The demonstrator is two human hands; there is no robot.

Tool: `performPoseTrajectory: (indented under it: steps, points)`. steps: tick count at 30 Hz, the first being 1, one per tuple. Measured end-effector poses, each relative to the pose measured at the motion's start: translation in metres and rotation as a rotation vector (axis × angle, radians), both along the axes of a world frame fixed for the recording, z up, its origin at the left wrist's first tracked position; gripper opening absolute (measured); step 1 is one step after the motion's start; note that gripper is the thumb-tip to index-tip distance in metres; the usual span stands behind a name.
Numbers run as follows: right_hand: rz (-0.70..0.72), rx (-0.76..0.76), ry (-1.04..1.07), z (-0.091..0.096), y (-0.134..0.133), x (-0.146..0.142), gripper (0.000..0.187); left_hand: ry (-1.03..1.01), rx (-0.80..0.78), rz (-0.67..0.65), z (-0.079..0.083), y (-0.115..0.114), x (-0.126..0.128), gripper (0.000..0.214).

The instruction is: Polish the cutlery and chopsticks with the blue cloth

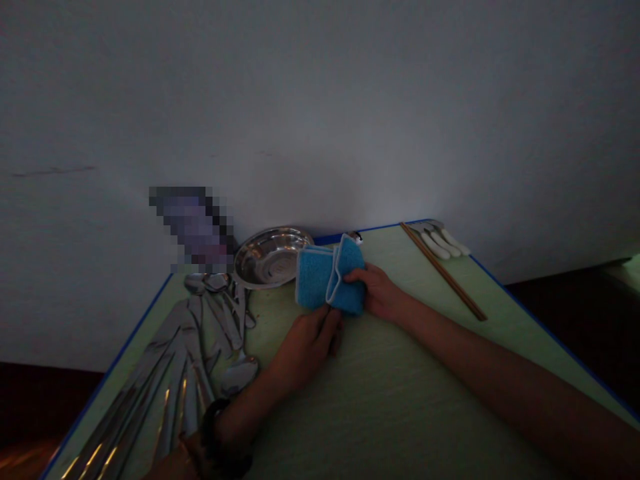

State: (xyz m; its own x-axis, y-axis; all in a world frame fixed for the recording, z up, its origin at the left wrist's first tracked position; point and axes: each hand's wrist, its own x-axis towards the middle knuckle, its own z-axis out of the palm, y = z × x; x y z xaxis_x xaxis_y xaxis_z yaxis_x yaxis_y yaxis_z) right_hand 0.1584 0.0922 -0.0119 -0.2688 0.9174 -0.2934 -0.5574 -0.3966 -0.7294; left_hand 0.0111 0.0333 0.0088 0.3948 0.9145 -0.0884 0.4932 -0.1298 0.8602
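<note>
A folded blue cloth (316, 277) with pale edging is held above the table by my right hand (380, 290). The fingers of that hand are closed round the cloth's right side, with the thumb across its front. Just below the cloth, my left hand (310, 340) is closed in a pinch. A thin dark sliver shows between its fingers and the cloth, but what it belongs to is hidden. Directly left of the cloth stands a shiny metal bowl (275, 260). Under my left forearm and beside it lies a spoon (240, 373).
Many metal utensils (170, 373) spread over the table's left side. A pair of brown chopsticks (445, 273) and several white-handled forks (440, 240) lie at the right. A pixelated upright object (193, 227) stands back left. Behind the green table (390, 413) rises a grey wall (320, 120).
</note>
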Motion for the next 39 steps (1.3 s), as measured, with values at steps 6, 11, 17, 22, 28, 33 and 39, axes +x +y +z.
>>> performPoseTrajectory:
  steps: [6, 11, 17, 22, 28, 33, 39]
  points:
    - [-0.161, -0.109, 0.129, 0.003, 0.01, 0.002, 0.014, 0.015, -0.01, -0.074, 0.002, -0.003, 0.001, 0.035]
    - [-0.107, -0.038, 0.094, 0.0, 0.007, 0.002, 0.016, 0.021, -0.007, -0.056, 0.001, -0.003, 0.0, 0.034]
    - [0.201, 0.161, -0.015, 0.001, -0.006, 0.0, 0.02, 0.018, 0.003, 0.027, 0.0, -0.001, 0.0, 0.035]
    - [0.157, 0.136, 0.003, 0.001, -0.004, 0.001, 0.018, 0.019, 0.008, 0.015, -0.001, -0.001, 0.0, 0.034]
    - [-0.135, 0.064, 0.028, -0.001, -0.002, -0.005, 0.022, 0.022, 0.015, -0.018, 0.0, -0.002, 0.0, 0.034]
    - [-0.182, 0.068, -0.002, -0.001, -0.002, -0.007, 0.027, 0.007, 0.011, -0.018, -0.001, -0.002, 0.0, 0.035]
    - [0.062, -0.002, 0.148, 0.003, 0.0, -0.001, 0.034, -0.032, 0.008, 0.059, -0.002, -0.001, -0.001, 0.034]
